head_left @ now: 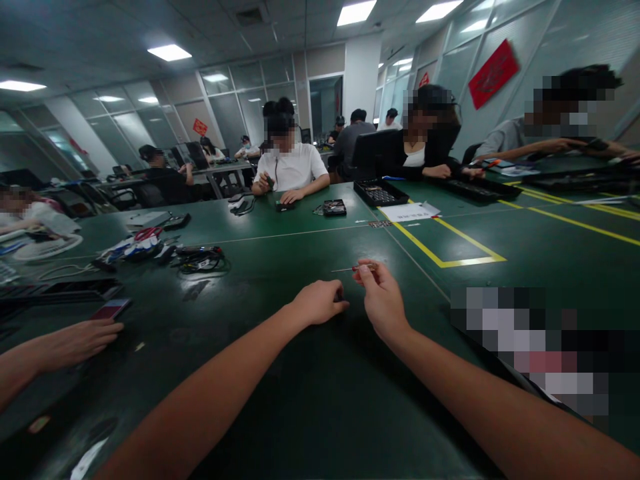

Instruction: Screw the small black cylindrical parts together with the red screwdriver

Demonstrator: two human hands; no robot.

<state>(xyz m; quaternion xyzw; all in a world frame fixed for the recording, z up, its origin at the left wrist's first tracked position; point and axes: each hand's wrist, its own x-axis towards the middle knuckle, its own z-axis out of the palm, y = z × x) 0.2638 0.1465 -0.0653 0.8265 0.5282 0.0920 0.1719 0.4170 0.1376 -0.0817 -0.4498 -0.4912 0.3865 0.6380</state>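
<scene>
My right hand (381,293) pinches a small screwdriver (356,269) by its reddish handle, with the thin metal shaft pointing left above the table. Low over the green tabletop (300,373), my left hand (320,301) is curled closed around a small dark object (341,295). Most of that object is hidden by the fingers, so its kind does not show. The two hands are a short gap apart, and the screwdriver's tip sits just above and beyond the left hand.
Bundled black cables (203,260) lie to the left. A co-worker's hand (83,343) is near a phone-like device (110,309) at far left. Across the table, a person in white (293,167) handles small dark parts. Black trays (380,193) and a white paper (410,212) lie by yellow tape lines (470,263).
</scene>
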